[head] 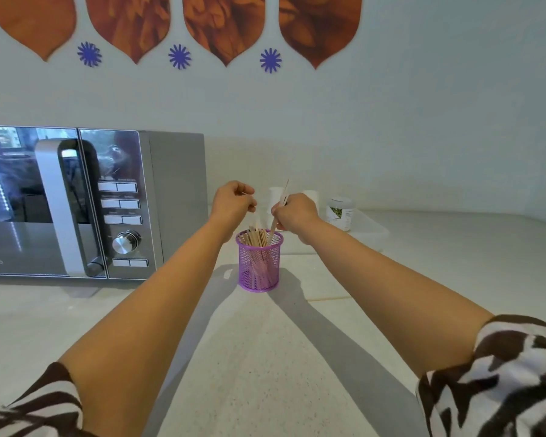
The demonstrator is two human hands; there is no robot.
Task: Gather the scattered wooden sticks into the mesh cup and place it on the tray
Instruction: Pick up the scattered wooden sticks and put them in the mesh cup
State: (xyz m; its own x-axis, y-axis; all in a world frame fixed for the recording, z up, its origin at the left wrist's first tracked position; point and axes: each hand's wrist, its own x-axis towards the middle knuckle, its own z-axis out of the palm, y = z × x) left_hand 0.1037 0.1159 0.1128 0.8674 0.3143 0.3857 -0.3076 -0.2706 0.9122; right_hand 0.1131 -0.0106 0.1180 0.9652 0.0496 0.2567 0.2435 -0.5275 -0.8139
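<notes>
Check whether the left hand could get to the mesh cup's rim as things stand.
Probably yes. The left hand is just above and left of the purple mesh cup, with nothing between them. The right hand, holding wooden sticks over the rim, crowds only the right side.

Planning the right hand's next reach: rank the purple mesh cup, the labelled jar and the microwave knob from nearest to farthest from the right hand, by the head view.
From the right hand:
1. Purple mesh cup, just below and to its left, on the counter.
2. Labelled jar, to its right, on the white tray.
3. Microwave knob, far left.
</notes>
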